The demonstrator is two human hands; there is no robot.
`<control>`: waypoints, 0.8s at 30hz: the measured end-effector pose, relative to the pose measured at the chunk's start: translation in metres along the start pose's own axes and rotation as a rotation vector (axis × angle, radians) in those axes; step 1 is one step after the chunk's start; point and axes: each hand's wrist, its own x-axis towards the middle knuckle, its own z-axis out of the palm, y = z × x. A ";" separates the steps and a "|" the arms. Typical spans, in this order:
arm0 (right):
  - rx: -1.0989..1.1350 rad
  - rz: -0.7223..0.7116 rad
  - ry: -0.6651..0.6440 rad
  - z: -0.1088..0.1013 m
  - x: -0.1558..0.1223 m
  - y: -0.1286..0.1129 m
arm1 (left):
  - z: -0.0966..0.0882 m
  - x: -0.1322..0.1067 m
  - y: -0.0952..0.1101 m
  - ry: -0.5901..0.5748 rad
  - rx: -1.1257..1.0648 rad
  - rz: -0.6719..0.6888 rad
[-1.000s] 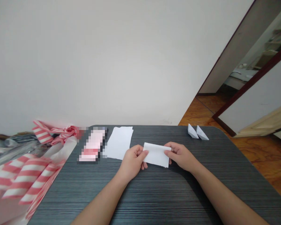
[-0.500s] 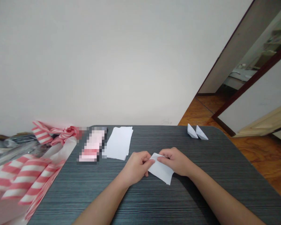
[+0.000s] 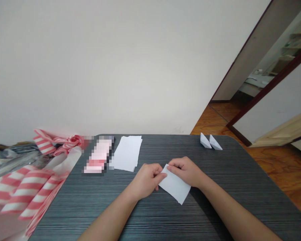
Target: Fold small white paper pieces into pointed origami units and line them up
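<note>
A small white sheet of paper [image 3: 177, 186] is held between my two hands, low over the dark table. My left hand [image 3: 149, 180] pinches its left corner, thumb on top and fingers curled beneath. On the upper right edge, my right hand [image 3: 187, 172] grips the paper with its thumb laid across the top; its fingertips underneath are partly hidden. Toward the far right of the table stand two folded white paper boats [image 3: 205, 141], side by side. Left of my hands lies a stack of white paper sheets [image 3: 126, 154] with uneven edges.
The dark wood-grain table [image 3: 90, 207] meets a pale wall [image 3: 140, 67] at its far edge. A pixelated pink and white item [image 3: 98, 155] lies at the table's left. Beyond that side are red-striped bags [image 3: 30, 187]. A doorway and wooden floor [image 3: 215, 115] show on the right.
My right hand has shifted slightly up and right along the paper's edge. More of the sheet shows now, its lower corner reaching farther down. My left hand stays nearly in place.
</note>
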 end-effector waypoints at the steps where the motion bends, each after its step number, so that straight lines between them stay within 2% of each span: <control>1: 0.001 -0.008 0.005 0.000 0.000 -0.001 | 0.000 0.000 0.000 -0.005 0.003 0.000; 9: 0.028 0.010 0.019 0.001 0.002 -0.001 | 0.000 0.000 -0.002 -0.022 0.019 -0.003; 14: 0.035 0.102 -0.025 -0.001 -0.001 0.004 | 0.002 0.002 -0.006 0.002 -0.058 -0.039; 24: 0.047 0.155 -0.092 -0.008 -0.006 0.012 | 0.003 0.006 -0.012 0.036 -0.177 -0.058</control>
